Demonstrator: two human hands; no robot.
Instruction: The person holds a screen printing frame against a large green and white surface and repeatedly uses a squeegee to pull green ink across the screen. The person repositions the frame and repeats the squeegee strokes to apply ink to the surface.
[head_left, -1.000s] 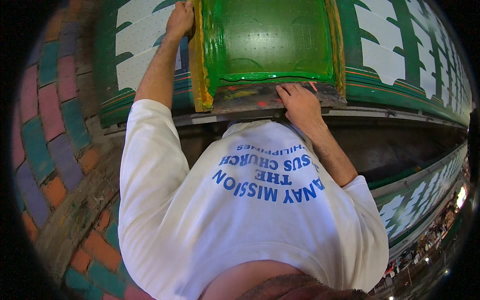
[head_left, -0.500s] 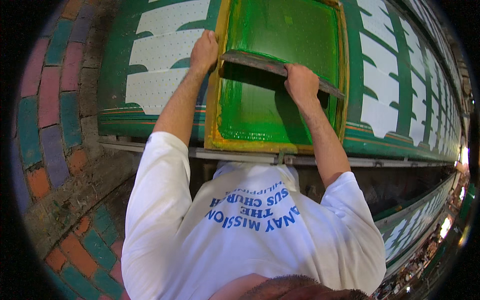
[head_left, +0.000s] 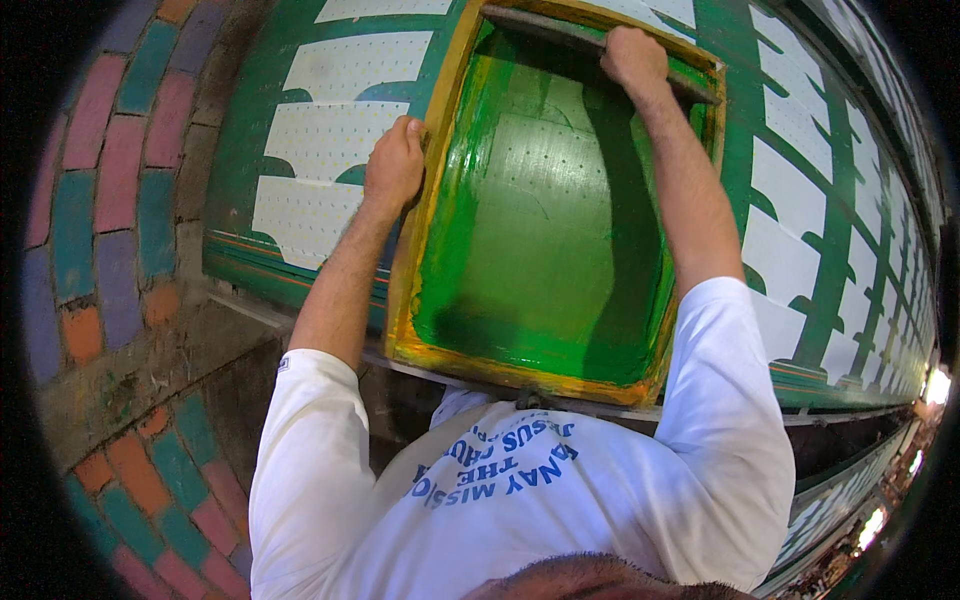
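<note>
A screen-printing frame [head_left: 409, 260] with yellow-stained wooden edges lies flat in front of me. Green ink coats its mesh [head_left: 540, 230], thickest along the sides and near end. My left hand [head_left: 396, 162] is closed on the frame's left rail. At the frame's far end, my right hand [head_left: 636, 60] grips a dark, long squeegee [head_left: 545, 29] that spans nearly the whole width, tilted slightly down to the right. Faint dots show through the mesh behind the squeegee.
The frame rests on a long green table [head_left: 235, 190]. White dotted cut pieces [head_left: 310, 222] lie to its left, and more white pieces [head_left: 775, 250] run in rows to the right. Coloured paving bricks [head_left: 120, 150] cover the floor at left.
My right hand has pushed the squeegee from the frame's middle to its far end, uncovering more mesh. The frame and left hand sit lower in view, the left hand still on the rail.
</note>
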